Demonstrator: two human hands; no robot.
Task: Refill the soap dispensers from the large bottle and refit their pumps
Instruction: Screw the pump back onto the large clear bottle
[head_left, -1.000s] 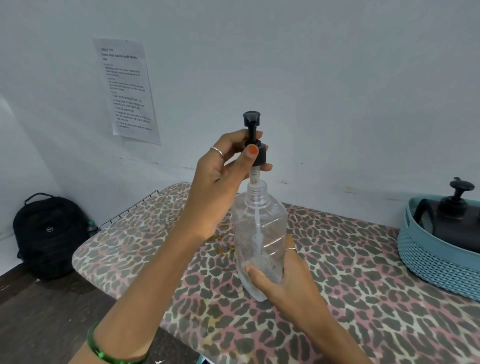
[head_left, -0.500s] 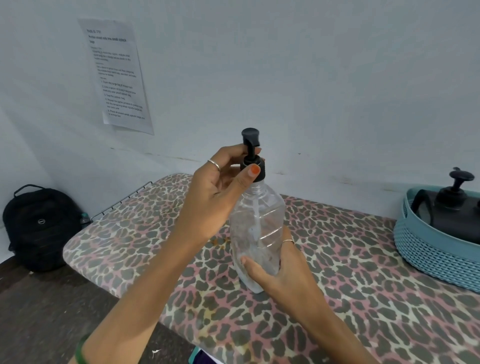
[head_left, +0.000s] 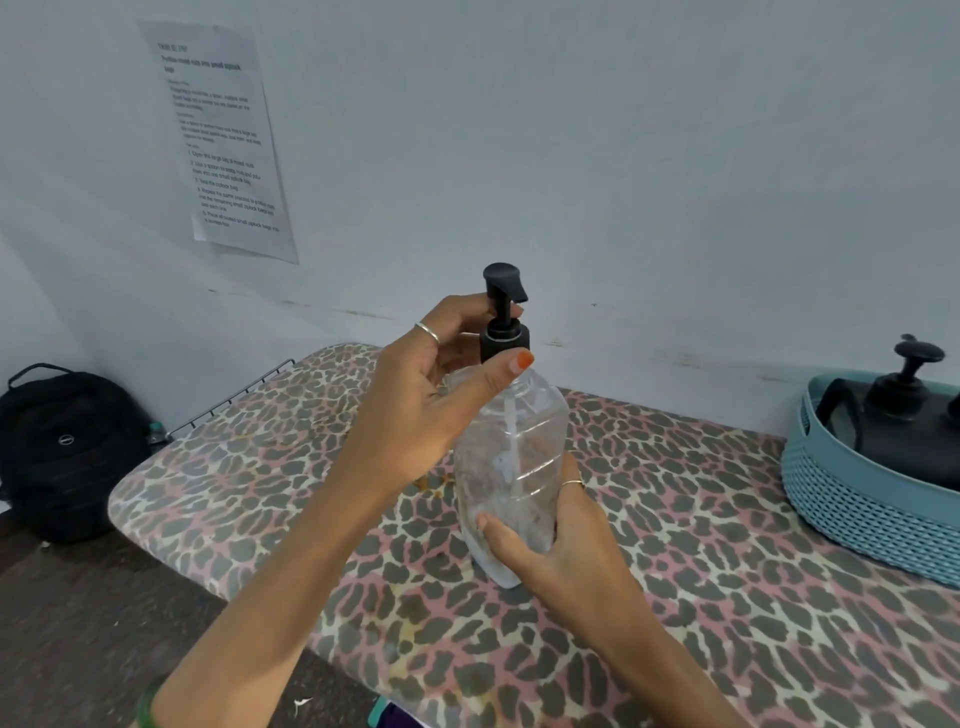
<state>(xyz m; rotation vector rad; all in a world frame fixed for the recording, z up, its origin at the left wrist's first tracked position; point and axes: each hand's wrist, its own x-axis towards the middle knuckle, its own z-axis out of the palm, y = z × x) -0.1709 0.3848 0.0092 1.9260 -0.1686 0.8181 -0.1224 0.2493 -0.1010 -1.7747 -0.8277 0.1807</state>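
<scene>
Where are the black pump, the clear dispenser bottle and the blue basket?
black pump (head_left: 504, 338), head view, on its collar.
clear dispenser bottle (head_left: 511, 457), head view, mid body.
blue basket (head_left: 852, 499), head view, front wall.

One head-worn wide-angle view looks forward and down from above the person's forearms, facing a pale wall with the table close below. The left hand and right hand sit near the middle, close to the lens. The floor shows at lower left, a basket is cut by the right edge. Straight lines bow toward the edges.
</scene>
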